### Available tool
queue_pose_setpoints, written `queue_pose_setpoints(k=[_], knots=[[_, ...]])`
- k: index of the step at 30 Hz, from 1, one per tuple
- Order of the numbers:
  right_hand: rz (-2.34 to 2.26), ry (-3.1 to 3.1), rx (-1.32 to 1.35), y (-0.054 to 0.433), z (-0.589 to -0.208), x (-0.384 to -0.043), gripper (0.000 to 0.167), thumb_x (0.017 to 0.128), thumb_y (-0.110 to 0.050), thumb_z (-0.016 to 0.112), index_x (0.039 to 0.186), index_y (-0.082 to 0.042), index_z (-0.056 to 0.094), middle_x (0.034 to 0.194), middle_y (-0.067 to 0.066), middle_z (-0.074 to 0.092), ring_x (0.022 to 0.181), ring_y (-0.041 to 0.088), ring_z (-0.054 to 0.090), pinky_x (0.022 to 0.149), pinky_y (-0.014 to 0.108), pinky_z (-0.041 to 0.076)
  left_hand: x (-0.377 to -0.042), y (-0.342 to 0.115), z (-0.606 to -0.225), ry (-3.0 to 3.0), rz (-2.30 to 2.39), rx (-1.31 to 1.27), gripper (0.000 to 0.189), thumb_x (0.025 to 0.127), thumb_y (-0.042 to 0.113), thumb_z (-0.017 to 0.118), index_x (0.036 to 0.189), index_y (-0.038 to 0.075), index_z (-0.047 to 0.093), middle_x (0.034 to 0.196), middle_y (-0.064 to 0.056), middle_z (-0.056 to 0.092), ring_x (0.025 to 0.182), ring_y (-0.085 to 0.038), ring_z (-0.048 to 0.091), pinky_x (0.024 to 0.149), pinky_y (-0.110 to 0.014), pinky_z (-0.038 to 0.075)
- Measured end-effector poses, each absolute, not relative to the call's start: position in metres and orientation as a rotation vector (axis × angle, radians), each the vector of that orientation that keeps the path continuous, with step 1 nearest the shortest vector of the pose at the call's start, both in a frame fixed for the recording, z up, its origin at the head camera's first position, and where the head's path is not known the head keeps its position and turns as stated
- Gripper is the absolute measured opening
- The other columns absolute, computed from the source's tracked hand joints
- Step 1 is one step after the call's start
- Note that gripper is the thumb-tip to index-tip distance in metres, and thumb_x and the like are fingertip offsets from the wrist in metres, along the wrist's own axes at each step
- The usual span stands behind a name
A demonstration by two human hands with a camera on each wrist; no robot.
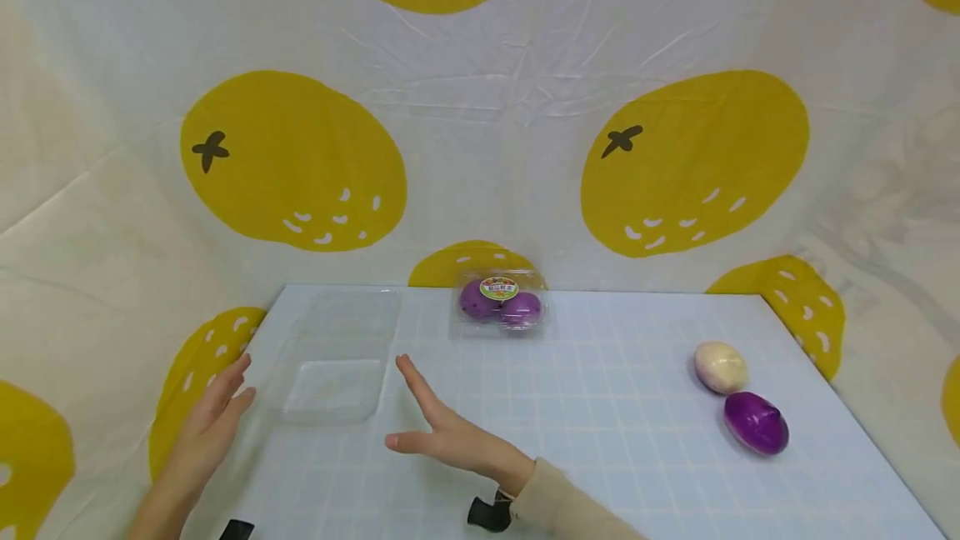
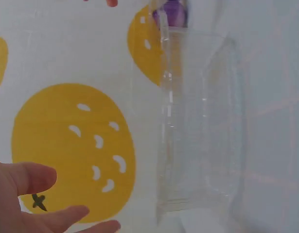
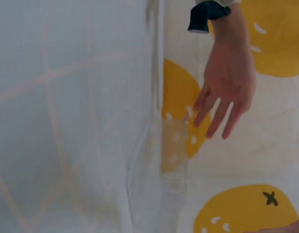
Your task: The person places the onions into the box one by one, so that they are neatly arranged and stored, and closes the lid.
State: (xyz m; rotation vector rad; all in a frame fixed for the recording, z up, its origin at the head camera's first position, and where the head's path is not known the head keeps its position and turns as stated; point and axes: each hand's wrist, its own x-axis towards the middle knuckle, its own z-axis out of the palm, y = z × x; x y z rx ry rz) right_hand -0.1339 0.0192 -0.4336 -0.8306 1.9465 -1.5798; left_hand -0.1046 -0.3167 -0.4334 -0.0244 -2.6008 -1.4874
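Note:
An open clear plastic clamshell box (image 1: 333, 390) lies at the table's left, its lid folded back; it also fills the middle of the left wrist view. My left hand (image 1: 206, 432) hovers left of the box, fingers extended and apart from it. On the other side, my right hand (image 1: 453, 436) is held up with thumb and fingers spread, touching nothing. In the right wrist view, the left hand (image 3: 229, 73) hangs with loose fingers beyond the box edge (image 3: 173, 194). A second, closed clear box (image 1: 498, 302) with a label holds two purple round pieces at the back.
On the right side of the table (image 1: 600, 440) lie a cream-and-purple round piece (image 1: 721, 367) and a glossy purple onion-like piece (image 1: 756, 423), close together. A cloth (image 1: 495, 148) printed with yellow fruit hangs behind the table.

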Motion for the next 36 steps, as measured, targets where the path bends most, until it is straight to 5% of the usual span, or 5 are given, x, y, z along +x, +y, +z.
queue_pose_setpoints(k=[3,7,13,24,36], knots=[[-1.661,1.828,-0.704,0.008,-0.445,-0.134,0.091,0.096,-0.037,0.06,0.159,-0.033,-0.006,0.166,-0.004,-0.006,0.152,0.02,-0.001,0.12,0.056,0.009,-0.107,-0.324,-0.445,-2.61,-1.697,0.101,0.07,0.108,0.032,0.039,0.158,0.0,0.001,0.162,-0.027,0.003,0.147,-0.046,0.005,0.092,0.005,0.018],[-1.848,1.658,-0.554,-0.008,-0.46,-0.135,0.09,0.097,-0.026,0.058,0.16,-0.015,-0.007,0.166,0.006,-0.007,0.152,0.026,-0.006,0.121,0.052,0.002,-0.111,-0.331,-0.462,-2.482,-2.02,0.246,0.077,0.108,0.036,0.038,0.156,0.002,-0.012,0.163,-0.024,-0.007,0.15,-0.018,0.01,0.108,-0.005,0.017],[-1.967,1.514,-0.432,-0.027,-0.476,-0.135,0.088,0.098,-0.023,0.052,0.157,-0.004,-0.01,0.165,0.016,-0.01,0.151,0.032,-0.011,0.121,0.051,-0.006,-0.116,-0.337,-0.483,-2.157,-2.356,0.188,0.075,0.108,0.023,0.041,0.152,-0.01,-0.009,0.142,0.016,0.046,0.111,0.017,0.049,0.101,-0.01,0.039],[-1.888,1.391,-0.49,-0.029,-0.485,-0.132,0.077,0.103,-0.027,0.042,0.158,-0.007,-0.009,0.165,0.014,-0.013,0.15,0.031,-0.013,0.118,0.056,-0.01,-0.118,-0.341,-0.498,-1.789,-2.736,-0.072,0.034,0.107,0.006,0.037,0.122,0.027,0.06,0.126,0.018,0.062,0.117,0.003,0.057,0.094,-0.014,0.047],[-1.912,1.321,-0.55,-0.023,-0.483,-0.126,0.075,0.104,-0.024,0.039,0.156,-0.002,-0.01,0.165,0.017,-0.011,0.151,0.032,-0.01,0.121,0.049,-0.006,-0.11,-0.345,-0.484,-1.939,-2.751,0.247,0.03,0.107,0.02,0.046,0.108,0.024,0.075,0.115,0.013,0.069,0.108,-0.002,0.064,0.093,-0.021,0.052]])
